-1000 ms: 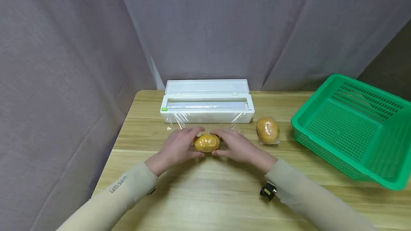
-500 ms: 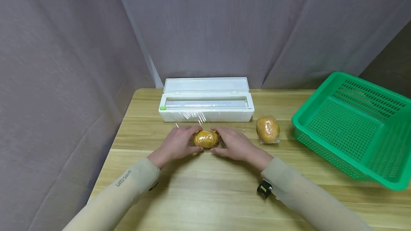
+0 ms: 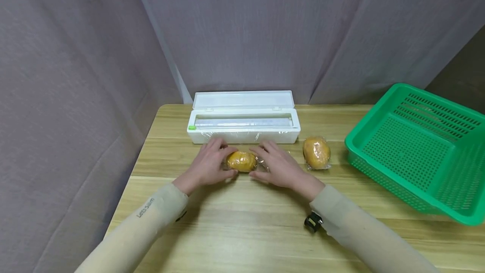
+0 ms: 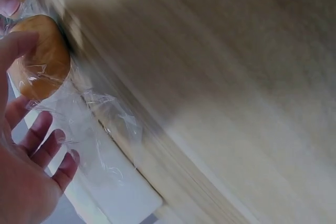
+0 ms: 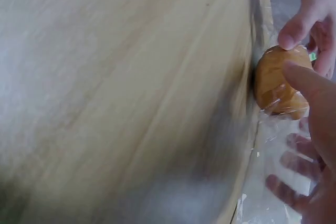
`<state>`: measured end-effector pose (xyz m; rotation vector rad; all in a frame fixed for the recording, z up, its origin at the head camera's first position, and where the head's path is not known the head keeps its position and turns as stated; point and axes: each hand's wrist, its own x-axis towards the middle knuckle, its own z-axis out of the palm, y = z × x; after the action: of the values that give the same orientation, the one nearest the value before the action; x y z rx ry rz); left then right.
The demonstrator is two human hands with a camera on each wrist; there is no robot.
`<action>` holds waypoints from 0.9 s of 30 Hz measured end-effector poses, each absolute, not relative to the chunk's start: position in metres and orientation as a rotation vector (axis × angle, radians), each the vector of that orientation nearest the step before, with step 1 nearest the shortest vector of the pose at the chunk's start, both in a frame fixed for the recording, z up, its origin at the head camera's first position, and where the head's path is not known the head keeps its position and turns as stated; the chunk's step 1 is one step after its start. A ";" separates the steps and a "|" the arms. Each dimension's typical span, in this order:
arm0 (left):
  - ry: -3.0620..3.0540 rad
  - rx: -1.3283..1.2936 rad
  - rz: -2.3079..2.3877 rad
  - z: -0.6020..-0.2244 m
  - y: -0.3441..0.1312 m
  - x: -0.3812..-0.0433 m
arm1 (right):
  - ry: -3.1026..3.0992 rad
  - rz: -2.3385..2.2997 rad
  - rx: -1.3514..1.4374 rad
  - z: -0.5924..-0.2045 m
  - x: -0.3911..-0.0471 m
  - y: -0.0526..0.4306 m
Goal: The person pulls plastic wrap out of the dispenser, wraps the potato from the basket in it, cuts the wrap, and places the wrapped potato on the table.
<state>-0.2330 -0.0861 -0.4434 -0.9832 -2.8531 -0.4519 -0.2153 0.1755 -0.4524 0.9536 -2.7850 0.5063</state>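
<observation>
A golden-brown bun (image 3: 241, 161) in clear cling film (image 4: 113, 119) lies on the wooden table, just in front of the white cling film box. My left hand (image 3: 208, 164) holds its left end, thumb on the near side and index finger on the far side. Opposite it, my right hand (image 3: 278, 164) holds the right end between thumb and index finger. The other fingers of both hands spread towards the box, over loose film. In the right wrist view both thumbs lie on the bun (image 5: 278, 85). The film box (image 3: 244, 137) has its lid up, showing the roll (image 3: 242, 122).
Right of my right hand sits another film-wrapped bun (image 3: 316, 153). Farther right stands a green perforated basket (image 3: 398, 188). A green cutter slider (image 3: 192, 127) is at the box's left end. Grey curtains (image 3: 246, 33) hang behind the table (image 3: 227, 231).
Both hands have moved the bun slightly away from me towards the box, and the film stretch between them is shorter. The spare fingers have spread forward. The box and the other bun stay put.
</observation>
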 end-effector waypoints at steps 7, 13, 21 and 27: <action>-2.890 -0.986 -0.502 -0.442 -0.086 -0.238 | -2.747 0.514 1.006 -0.455 -0.221 0.176; -2.889 -0.948 -0.583 -0.443 -0.086 -0.238 | -2.747 0.534 0.989 -0.462 -0.225 0.179; -2.849 -0.927 -0.539 -0.445 -0.087 -0.237 | -2.643 0.487 1.001 -0.461 -0.231 0.181; -2.852 -0.902 -0.515 -0.446 -0.088 -0.237 | -2.598 0.415 1.062 -0.452 -0.233 0.178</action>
<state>-0.2372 -0.0883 -0.4458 -0.9019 -2.8521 -0.5151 -0.2328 0.1777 -0.4523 1.0624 -2.5976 0.4149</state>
